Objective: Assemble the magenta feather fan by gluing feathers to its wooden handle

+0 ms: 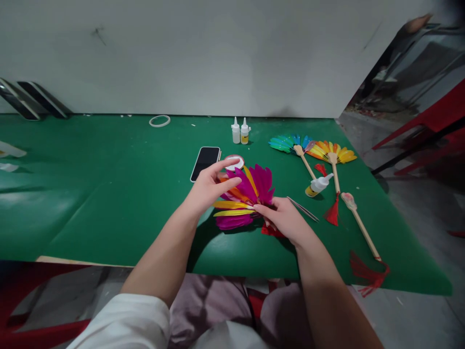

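Note:
My right hand grips the base of a feather fan with magenta, orange and yellow feathers, its thumb pressed where the feathers meet. A red tassel shows beneath that hand, and the fan's handle is hidden. My left hand is at the fan's upper left, thumb and index finger apart, with the thumb over the feathers. Its other fingers are partly hidden. Just beyond the left fingertips lies a small round white container. Metal tweezers rest to the right of my right hand.
On the green table lie a phone, two glue bottles, a tilted glue bottle, a blue-green fan, a yellow-orange fan, and a bare handle with a red tassel. A white panel rises behind.

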`<act>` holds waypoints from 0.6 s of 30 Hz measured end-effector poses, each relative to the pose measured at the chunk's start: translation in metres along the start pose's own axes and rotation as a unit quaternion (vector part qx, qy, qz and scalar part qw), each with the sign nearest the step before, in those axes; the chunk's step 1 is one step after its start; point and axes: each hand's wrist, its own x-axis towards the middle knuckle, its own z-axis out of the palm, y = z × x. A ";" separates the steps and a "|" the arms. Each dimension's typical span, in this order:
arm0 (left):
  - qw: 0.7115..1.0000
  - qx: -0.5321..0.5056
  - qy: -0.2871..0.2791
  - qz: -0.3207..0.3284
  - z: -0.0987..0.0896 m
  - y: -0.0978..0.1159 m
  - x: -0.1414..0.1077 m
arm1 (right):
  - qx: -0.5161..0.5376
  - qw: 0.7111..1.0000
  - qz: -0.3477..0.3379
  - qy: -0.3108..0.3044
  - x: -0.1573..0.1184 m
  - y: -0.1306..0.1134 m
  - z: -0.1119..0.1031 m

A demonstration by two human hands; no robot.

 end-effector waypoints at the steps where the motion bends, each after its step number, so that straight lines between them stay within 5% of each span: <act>1: 1.000 -0.012 -0.015 -0.006 0.000 0.001 0.000 | 0.005 1.000 0.004 0.007 0.000 0.000 0.000; 18: 0.995 -0.055 -0.079 0.019 0.001 -0.005 0.001 | 0.042 0.999 0.007 0.031 0.004 0.003 0.000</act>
